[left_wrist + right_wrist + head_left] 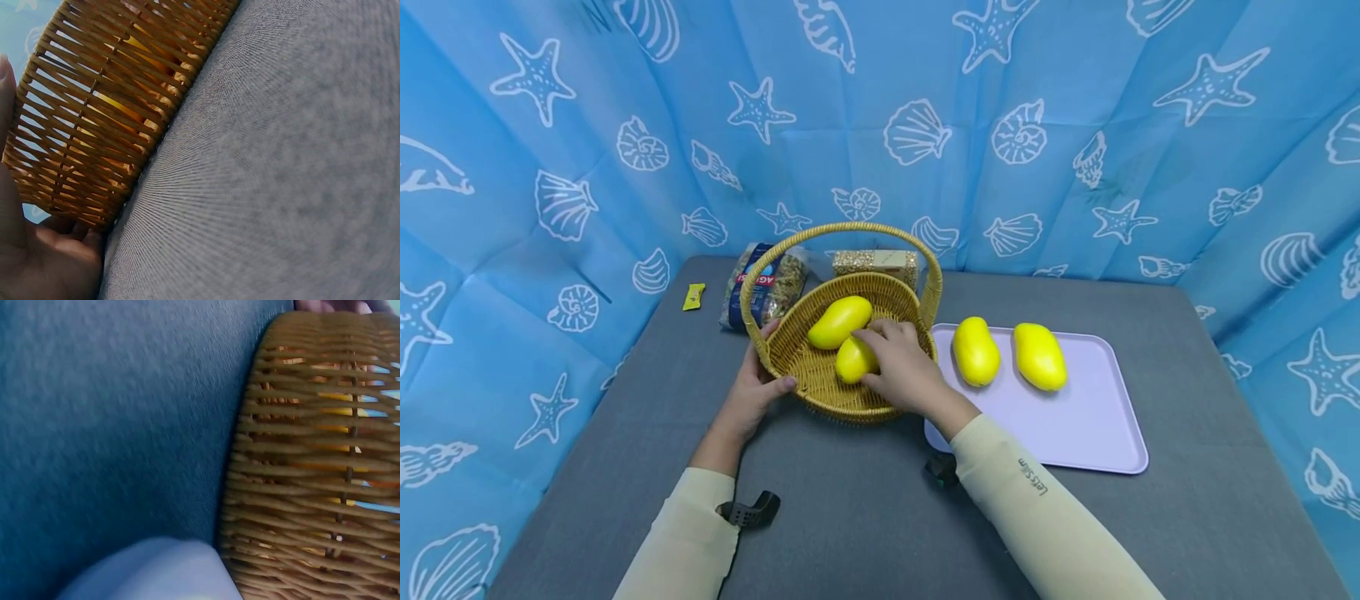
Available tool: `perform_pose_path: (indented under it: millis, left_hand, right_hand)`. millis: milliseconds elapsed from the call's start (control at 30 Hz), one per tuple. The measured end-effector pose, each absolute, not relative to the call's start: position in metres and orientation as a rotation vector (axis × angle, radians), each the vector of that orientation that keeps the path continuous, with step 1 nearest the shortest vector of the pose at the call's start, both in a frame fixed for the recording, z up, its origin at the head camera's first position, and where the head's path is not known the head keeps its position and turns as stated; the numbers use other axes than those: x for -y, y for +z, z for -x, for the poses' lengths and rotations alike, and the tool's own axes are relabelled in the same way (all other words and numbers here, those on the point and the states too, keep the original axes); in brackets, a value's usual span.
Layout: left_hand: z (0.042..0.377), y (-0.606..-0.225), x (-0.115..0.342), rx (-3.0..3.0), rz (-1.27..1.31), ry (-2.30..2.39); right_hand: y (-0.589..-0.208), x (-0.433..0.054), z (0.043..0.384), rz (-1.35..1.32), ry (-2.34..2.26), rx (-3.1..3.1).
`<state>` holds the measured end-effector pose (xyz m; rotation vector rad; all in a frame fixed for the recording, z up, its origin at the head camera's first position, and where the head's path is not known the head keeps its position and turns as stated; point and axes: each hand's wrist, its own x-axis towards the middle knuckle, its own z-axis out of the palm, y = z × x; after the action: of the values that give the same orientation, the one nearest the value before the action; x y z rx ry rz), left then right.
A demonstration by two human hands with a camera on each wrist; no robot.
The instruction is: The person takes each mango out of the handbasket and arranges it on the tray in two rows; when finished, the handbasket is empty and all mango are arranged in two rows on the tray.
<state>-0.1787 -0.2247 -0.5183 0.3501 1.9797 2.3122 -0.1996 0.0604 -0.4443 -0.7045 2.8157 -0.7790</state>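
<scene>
A wicker basket (811, 375) with a tall arched handle stands on the grey table. My left hand (751, 396) grips its left side, thumb at the rim; the left wrist view shows that hand (56, 259) against the woven wall (81, 125). Reaching inside, my right hand (904, 367) holds a yellow mango (853, 362) low over the basket floor, fingers and thumb around it. Behind lies another mango (840, 322) in the basket. In the right wrist view the basket wall (306, 481) hides the right hand's grasp.
Right of the basket, a lilac tray (1086, 429) carries two mangoes, one on the left (977, 352) and one on the right (1040, 357). Behind the basket lie a blue-labelled food bag (756, 287) and a pack of grains (880, 262). A small yellow packet (694, 297) lies far left.
</scene>
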Motion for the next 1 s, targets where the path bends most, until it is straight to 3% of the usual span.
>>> perform_pose_path:
  millis: [633, 1000]
  left_hand:
    - [0.1785, -0.5177, 0.2247, -1.98, -0.353, 2.307]
    - [0.1779, -0.5176, 0.2251, -2.001, -0.319, 2.293]
  right_hand:
    - [-0.4418, -0.0564, 0.197, 0.769, -0.665, -2.736]
    - [-0.4436, -0.0615, 0.1944, 0.798, -0.849, -2.748]
